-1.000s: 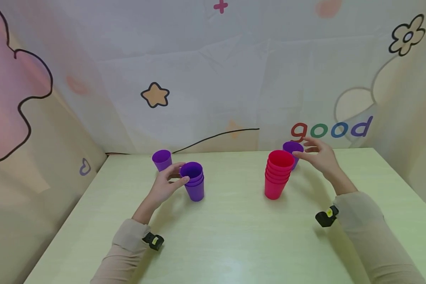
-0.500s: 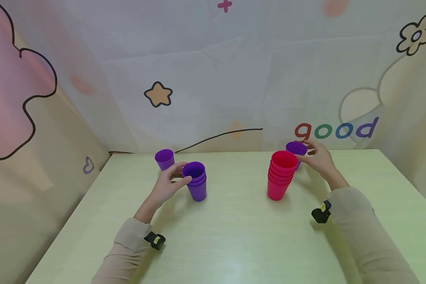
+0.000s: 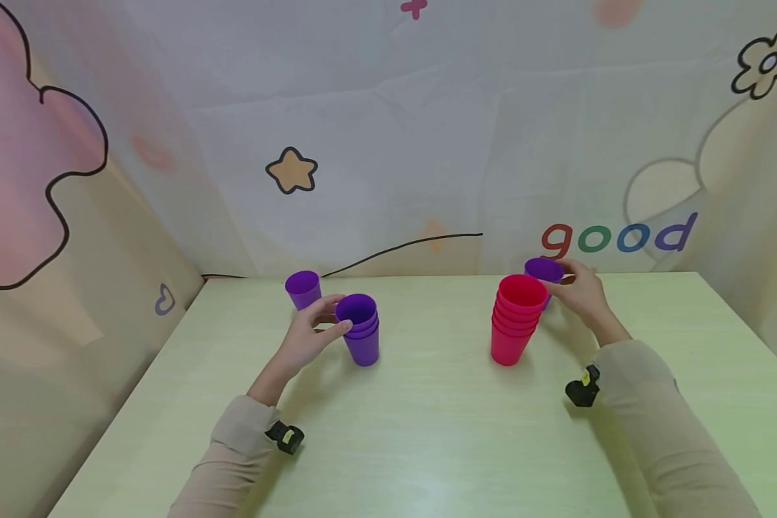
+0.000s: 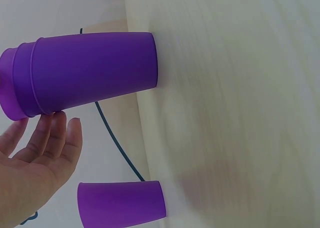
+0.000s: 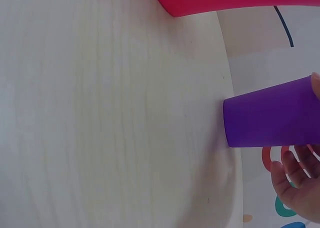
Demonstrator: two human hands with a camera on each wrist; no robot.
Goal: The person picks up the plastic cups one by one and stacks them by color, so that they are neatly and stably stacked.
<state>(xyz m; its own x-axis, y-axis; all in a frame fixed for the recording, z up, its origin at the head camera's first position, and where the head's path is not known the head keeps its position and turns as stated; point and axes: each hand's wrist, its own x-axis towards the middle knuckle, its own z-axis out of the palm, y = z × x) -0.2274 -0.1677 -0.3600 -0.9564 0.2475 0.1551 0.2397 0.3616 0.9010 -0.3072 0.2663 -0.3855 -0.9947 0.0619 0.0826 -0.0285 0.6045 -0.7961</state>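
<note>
My left hand [image 3: 303, 341] holds a short stack of purple cups [image 3: 364, 348] near the rim, thumb on the near side and fingers behind. The stack stands upright on the table. Just behind that hand is a single purple cup [image 3: 303, 289], partly covered by the fingers in the head view. On the right, my right hand [image 3: 584, 293] grips another purple cup [image 5: 272, 115] by its upper part, thumb on one side and fingers on the other. A stack of red cups [image 3: 510, 344] stands in front of this cup and hides part of it in the head view.
The pale wooden table [image 3: 421, 432] ends at the back against a printed cloth backdrop [image 3: 388, 165] with a star, a flower and the word "good". More cloth hangs along the left and right sides.
My right hand has come in to the left and closed its thumb and fingers on the purple cup behind the red stack. The left hand keeps its hold. The head view shifted slightly.
</note>
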